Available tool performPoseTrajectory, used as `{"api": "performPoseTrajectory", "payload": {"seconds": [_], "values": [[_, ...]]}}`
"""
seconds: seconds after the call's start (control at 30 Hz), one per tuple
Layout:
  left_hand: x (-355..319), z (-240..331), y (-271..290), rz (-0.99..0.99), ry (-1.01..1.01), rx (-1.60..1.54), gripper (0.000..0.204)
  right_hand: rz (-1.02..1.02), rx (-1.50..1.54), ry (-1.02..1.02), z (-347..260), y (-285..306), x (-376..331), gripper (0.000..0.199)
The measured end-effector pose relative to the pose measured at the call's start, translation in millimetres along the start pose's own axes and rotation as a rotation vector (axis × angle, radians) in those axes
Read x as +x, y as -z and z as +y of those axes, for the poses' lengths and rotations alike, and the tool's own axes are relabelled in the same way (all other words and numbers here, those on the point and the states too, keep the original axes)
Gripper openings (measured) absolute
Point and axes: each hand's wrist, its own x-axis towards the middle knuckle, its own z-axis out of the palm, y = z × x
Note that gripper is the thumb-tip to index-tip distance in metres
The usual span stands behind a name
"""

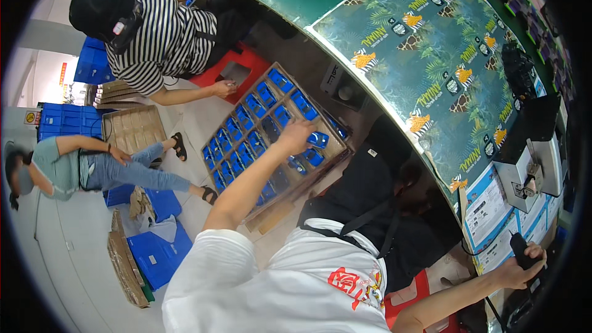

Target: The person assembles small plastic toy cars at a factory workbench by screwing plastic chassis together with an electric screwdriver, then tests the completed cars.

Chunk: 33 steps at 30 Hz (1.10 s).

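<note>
The left hand (298,137) pinches a glossy blue plastic toy car body (318,140) at one end, thumb and fingers drawn together against it, with the rest of the body projecting beyond the fingertips. The held body is over the right-hand corner of a shallow brown divided tray (280,179); whether it is clear of the tray or touching it cannot be determined from this view. Further blue car bodies (254,105) sit in rows in the tray's compartments, several directly beside the left hand. The right hand (524,266), well apart from the left, is at the far right, fingers wrapped around the thick body of a black handheld tool with a thin tip (521,251); the tip points up and away from the hand, near white-and-blue printed sheets (487,209) on the bench. A grey-and-white boxy metal fixture (529,169) stands on the bench beyond that tool. A green sheet printed with animals and leaves (431,55) covers the bench surface farther along. A co-worker in a black-and-white striped shirt (157,40) has one hand near the tray's far-left edge.
</note>
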Motion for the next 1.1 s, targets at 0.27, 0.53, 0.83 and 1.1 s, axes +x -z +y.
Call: {"api": "performPoseTrajectory", "payload": {"seconds": [0.27,0.53,0.83,1.1], "values": [[-7.6,-5.0,-52.8,0.256,0.030,-0.101,0.067,0.103,0.108,-0.122,-12.5,-12.9,0.8,0.021],[-10.6,12.4,-72.0,0.257,0.085,-0.055,0.057,0.036,0.065,-0.069,-4.1,0.7,0.8,0.025],[-76.1,20.3,-62.1,0.248,0.134,-0.106,0.057,-0.020,0.269,-0.096,6.2,15.9,-3.3,0.029],[-130.2,46.8,-73.4,0.025,0.357,-0.222,0.059,0.032,0.426,-0.070,12.3,25.2,-2.9,0.023]]}}
